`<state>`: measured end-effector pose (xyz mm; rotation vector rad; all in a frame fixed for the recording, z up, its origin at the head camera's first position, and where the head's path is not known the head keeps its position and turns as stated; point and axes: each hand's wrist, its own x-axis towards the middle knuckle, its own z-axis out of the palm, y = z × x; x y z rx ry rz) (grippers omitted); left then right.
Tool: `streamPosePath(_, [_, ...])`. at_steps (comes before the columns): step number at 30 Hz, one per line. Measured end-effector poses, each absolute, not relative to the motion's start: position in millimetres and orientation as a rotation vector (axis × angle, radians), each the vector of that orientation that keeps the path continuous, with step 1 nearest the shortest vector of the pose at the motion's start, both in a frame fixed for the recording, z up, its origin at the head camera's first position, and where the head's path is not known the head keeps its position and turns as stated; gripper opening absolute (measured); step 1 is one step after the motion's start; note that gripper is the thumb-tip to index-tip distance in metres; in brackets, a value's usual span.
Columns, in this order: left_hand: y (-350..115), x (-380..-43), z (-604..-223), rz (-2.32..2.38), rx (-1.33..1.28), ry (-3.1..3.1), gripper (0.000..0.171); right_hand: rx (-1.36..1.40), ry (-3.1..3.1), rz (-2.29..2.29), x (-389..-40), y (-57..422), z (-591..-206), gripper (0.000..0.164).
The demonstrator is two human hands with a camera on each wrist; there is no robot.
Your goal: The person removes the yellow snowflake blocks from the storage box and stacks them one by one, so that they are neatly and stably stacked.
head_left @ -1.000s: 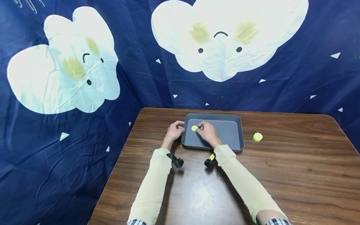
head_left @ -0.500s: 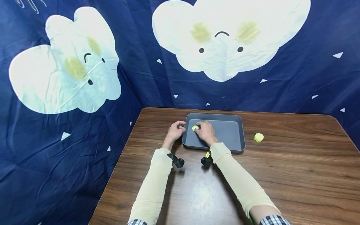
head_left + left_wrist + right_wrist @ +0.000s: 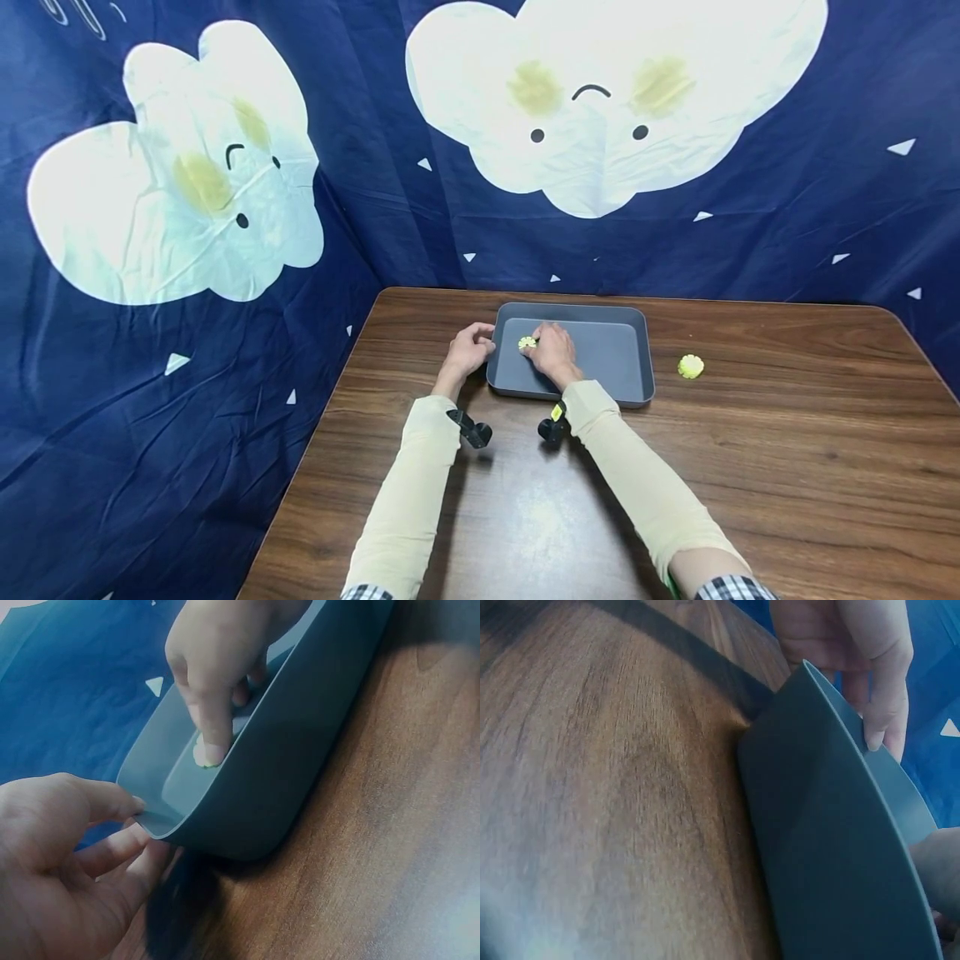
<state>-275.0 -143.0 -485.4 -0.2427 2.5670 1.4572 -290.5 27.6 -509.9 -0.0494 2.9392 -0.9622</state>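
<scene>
A grey rectangular tray (image 3: 607, 350) lies near the back of the table. My left hand (image 3: 468, 348) grips its left rim, the thumb over the wall and the fingers outside, as the left wrist view shows. Inside the tray, towards its left end, is a small pale yellow flower-shaped piece (image 3: 527, 342). My right hand (image 3: 553, 353) reaches over the front wall and pinches this piece by its right side; the fingertips cover part of it. In the right wrist view the tray's wall (image 3: 825, 825) hides most of the right hand.
A second yellow flower-shaped piece (image 3: 690, 366) lies on the brown wooden table (image 3: 787, 450), right of the tray. Dark blue cloth (image 3: 375, 208) with cloud prints hangs behind the table and at its left. Small black cameras sit on both wrists.
My right hand has closed the small gap to the flower-shaped piece and taken hold of it. The piece has shifted slightly right. My left hand stays at the tray's rim.
</scene>
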Motion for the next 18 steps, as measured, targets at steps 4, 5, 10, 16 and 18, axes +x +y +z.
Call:
streamPosePath(4, [-142.5,-275.1,-485.5,1.456,-0.239,2.57,0.039,0.007,2.919,-0.997,-288.2,33.4,-509.6,0.029])
streamPosePath(5, [-142.5,-275.3,-485.5,1.456,-0.239,2.573,0.039,0.013,2.915,-1.006,-287.7,34.8,-509.1,0.025])
streamPosePath(10, [-142.6,-274.7,-485.0,1.464,-0.249,2.567,0.039,0.033,2.853,-1.144,-283.1,42.4,-504.1,0.015])
streamPosePath(16, [-142.5,-274.3,-485.6,1.459,-0.256,2.561,0.039,0.058,2.769,-1.406,-274.5,52.2,-498.8,0.019])
streamPosePath(18, [-142.4,-273.9,-485.3,1.461,-0.257,2.561,0.039,0.072,2.76,-1.471,-271.4,56.1,-497.0,0.02])
